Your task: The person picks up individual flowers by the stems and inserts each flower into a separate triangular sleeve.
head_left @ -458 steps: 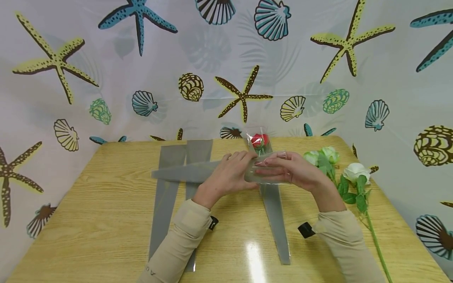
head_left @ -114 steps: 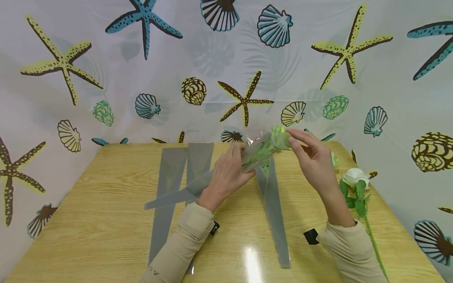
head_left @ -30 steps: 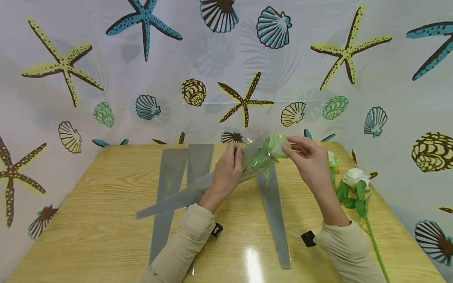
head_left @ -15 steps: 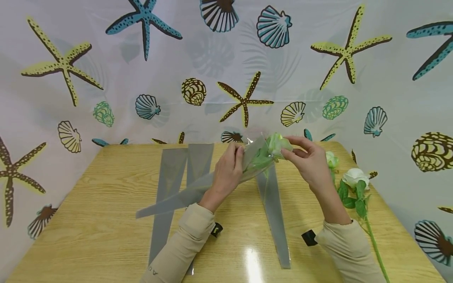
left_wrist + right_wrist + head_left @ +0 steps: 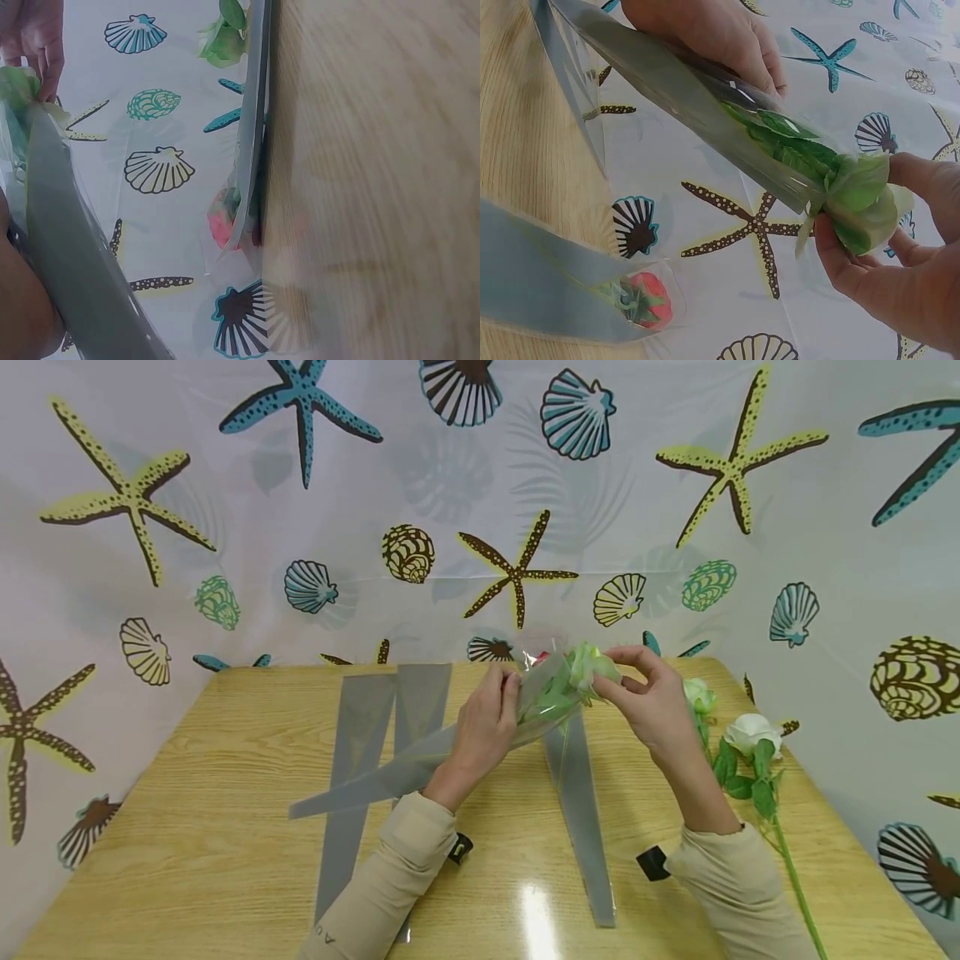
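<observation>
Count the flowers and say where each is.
4: a red flower in a wrapper at the far edge of the table; a pale green flower held by the right hand; a second green flower and a white flower on the right side. More may be hidden.

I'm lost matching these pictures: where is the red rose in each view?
Head: red rose just right of center, mostly hidden.
Left wrist: red rose just below center.
Right wrist: red rose at lower left.
Shared landmark: the pale green rose held by the right hand.
</observation>
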Tool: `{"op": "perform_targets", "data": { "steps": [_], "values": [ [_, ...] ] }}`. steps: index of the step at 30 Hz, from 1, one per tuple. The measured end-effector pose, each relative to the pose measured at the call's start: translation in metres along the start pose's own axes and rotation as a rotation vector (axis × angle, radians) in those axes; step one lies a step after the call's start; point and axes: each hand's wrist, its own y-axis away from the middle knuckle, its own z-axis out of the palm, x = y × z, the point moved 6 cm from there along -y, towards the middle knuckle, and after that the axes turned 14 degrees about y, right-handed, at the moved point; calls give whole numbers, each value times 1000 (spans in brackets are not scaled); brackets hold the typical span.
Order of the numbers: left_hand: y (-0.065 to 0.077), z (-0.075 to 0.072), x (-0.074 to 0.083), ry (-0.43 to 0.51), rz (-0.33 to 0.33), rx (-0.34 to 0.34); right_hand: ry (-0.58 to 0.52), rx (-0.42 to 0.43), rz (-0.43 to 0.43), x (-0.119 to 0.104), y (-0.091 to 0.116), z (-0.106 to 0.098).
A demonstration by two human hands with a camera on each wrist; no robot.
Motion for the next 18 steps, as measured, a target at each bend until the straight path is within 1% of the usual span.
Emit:
{"op": "perform_targets", "data": {
  "steps": [7, 12, 18],
  "values": [
    [1, 0, 1, -5, 6, 2, -24, -1, 5, -1, 0, -1],
    [1, 1, 2, -7, 9, -3, -61, 22, 24, 0, 0, -4],
    [1, 3, 2, -24, 15, -12, -78, 38, 21, 1, 0, -6]
  ]
}}
